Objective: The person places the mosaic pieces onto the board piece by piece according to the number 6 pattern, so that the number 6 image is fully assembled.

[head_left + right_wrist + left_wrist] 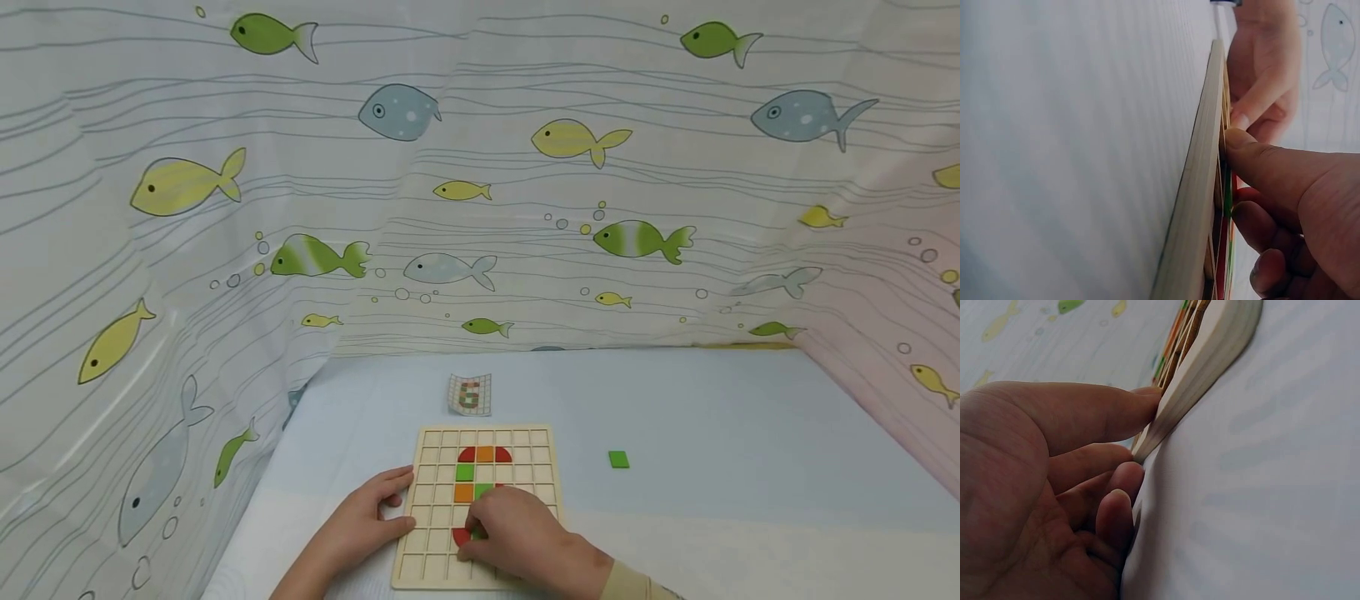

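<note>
A wooden grid board lies on the table, holding red, orange and green pieces. Its top row of pieces has an orange square between two red rounded corner pieces; below are a green square and an orange square. My left hand touches the board's left edge, thumb and forefinger spread along it. Over the lower middle, my right hand bends thumb and fingers around a green tile, beside a red rounded corner piece. This hand hides several cells.
A small picture card with a coloured grid pattern lies behind the board. To the board's right is a loose green square tile. A fish-patterned sheet stands around the back and sides of the table.
</note>
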The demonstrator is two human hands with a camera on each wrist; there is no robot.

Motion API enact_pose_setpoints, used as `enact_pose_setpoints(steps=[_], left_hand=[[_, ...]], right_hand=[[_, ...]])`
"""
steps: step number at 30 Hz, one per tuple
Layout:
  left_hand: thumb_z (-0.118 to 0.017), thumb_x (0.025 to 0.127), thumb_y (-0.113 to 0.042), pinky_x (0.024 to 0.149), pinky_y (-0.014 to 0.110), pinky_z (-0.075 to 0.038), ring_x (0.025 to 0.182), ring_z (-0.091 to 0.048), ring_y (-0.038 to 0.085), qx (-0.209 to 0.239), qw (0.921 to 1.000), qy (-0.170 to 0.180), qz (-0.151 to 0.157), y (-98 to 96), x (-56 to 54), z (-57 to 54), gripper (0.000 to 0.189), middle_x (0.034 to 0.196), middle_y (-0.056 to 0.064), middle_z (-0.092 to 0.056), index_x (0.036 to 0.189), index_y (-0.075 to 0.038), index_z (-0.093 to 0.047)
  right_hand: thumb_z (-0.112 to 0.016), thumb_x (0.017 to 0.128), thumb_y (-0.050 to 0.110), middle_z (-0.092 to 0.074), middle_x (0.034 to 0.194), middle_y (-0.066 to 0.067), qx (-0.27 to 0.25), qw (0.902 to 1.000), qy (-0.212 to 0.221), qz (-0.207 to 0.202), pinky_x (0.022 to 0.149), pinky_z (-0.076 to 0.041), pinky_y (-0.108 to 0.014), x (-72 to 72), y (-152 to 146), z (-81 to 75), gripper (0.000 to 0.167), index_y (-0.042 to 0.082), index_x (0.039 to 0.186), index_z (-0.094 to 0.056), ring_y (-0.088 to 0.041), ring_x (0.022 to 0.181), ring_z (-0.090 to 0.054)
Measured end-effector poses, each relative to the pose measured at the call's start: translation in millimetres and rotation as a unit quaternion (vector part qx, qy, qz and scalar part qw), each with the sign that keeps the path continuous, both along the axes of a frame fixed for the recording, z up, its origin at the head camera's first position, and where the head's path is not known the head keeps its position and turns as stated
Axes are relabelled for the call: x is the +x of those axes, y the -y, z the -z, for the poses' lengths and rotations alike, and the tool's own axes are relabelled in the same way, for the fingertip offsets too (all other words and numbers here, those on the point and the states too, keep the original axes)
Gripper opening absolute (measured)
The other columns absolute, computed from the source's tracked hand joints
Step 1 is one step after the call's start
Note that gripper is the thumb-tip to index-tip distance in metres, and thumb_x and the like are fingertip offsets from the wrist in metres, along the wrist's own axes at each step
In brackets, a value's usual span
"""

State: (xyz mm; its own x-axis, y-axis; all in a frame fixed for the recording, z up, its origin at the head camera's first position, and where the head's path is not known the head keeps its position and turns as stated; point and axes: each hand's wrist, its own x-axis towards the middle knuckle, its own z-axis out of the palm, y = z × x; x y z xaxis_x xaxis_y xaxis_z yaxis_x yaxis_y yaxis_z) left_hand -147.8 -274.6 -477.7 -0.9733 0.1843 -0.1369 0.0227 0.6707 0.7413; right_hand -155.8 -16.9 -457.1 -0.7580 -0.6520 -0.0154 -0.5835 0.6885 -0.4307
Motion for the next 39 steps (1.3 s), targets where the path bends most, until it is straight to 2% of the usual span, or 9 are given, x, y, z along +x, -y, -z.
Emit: enact_pose_setpoints(steps=[11, 16, 24, 26, 29, 33, 39], left_hand=[[-0.081, 0.081, -0.033, 0.073, 0.026, -0.041, 0.099, -0.05, 0.016, 0.008, 0.9997, 0.024, -0.001, -0.9, 1.3, -0.9, 0.07, 0.143, -0.002, -0.05, 0.141, -0.007, -0.056], [-0.081, 0.081, -0.035, 0.073, 0.025, -0.041, 0.1, -0.05, 0.017, 0.012, 0.9996, 0.024, 0.002, -0.1, 1.7, -0.7, 0.071, 0.145, -0.001, -0.049, 0.141, -0.006, -0.056], [-0.081, 0.08, -0.035, 0.073, 0.025, -0.042, 0.099, -0.051, 0.016, 0.006, 0.9998, 0.017, 0.0, 0.0, 0.3, 2.2, 0.071, 0.145, -0.002, -0.049, 0.141, -0.006, -0.056], [-0.082, 0.08, -0.035, 0.073, 0.025, -0.042, 0.099, -0.051, 0.015, 0.006, 0.9999, 0.015, -0.002, -0.2, 0.0, 2.4, 0.071, 0.145, -0.002, -0.049, 0.14, -0.006, -0.057], [-0.082, 0.08, -0.034, 0.073, 0.025, -0.042, 0.099, -0.051, 0.016, 0.009, 0.9999, 0.014, -0.004, -0.4, -0.6, 2.6, 0.071, 0.145, -0.002, -0.049, 0.14, -0.006, -0.057], [-0.083, 0.079, -0.034, 0.071, 0.025, -0.041, 0.098, -0.05, 0.016, 0.016, 0.9997, 0.016, -0.007, -0.2, -0.9, 2.7, 0.072, 0.145, -0.002, -0.049, 0.14, -0.006, -0.057], [-0.083, 0.079, -0.033, 0.069, 0.025, -0.042, 0.096, -0.05, 0.015, 0.022, 0.9995, 0.018, -0.009, -0.4, -1.0, 3.3, 0.072, 0.145, -0.002, -0.049, 0.14, -0.007, -0.057]], right_hand=[[-0.083, 0.078, 0.044, -0.047, 0.059, 0.021, -0.002, 0.9999, -0.001, -0.011, 0.055, -0.036, -0.022, 1.1, 0.5, 4.1, 0.02, 0.025, 0.08, -0.077, -0.001, 0.059, -0.043], [-0.082, 0.078, 0.046, -0.049, 0.062, 0.021, -0.003, 0.9999, -0.005, -0.01, 0.056, -0.037, -0.021, 1.8, -1.8, 2.4, 0.022, 0.025, 0.08, -0.077, 0.0, 0.059, -0.043], [-0.081, 0.079, 0.046, -0.059, 0.081, 0.02, -0.057, 0.9982, 0.017, 0.003, 0.067, -0.045, -0.021, -1.2, -23.4, -1.5, 0.033, 0.021, 0.101, -0.079, 0.003, 0.073, -0.051], [-0.081, 0.079, 0.045, -0.061, 0.083, 0.021, -0.071, 0.9973, 0.014, -0.001, 0.069, -0.046, -0.021, -4.7, -31.1, -1.0, 0.034, 0.02, 0.102, -0.079, 0.003, 0.075, -0.054], [-0.084, 0.078, 0.042, -0.063, 0.084, 0.021, -0.106, 0.9937, 0.036, 0.004, 0.071, -0.047, -0.02, -10.1, -42.7, -0.2, 0.034, 0.018, 0.102, -0.079, 0.002, 0.078, -0.056], [-0.085, 0.076, 0.042, -0.065, 0.089, 0.019, -0.149, 0.9862, 0.07, 0.021, 0.068, -0.048, -0.021, -15.6, -58.7, 0.1, 0.036, 0.019, 0.104, -0.078, 0.0, 0.074, -0.056], [-0.08, 0.082, 0.042, -0.066, 0.096, 0.015, -0.153, 0.9826, 0.097, 0.043, 0.063, -0.046, -0.024, -22.1, -83.2, 1.2, 0.04, 0.019, 0.115, -0.075, -0.003, 0.066, -0.053]])
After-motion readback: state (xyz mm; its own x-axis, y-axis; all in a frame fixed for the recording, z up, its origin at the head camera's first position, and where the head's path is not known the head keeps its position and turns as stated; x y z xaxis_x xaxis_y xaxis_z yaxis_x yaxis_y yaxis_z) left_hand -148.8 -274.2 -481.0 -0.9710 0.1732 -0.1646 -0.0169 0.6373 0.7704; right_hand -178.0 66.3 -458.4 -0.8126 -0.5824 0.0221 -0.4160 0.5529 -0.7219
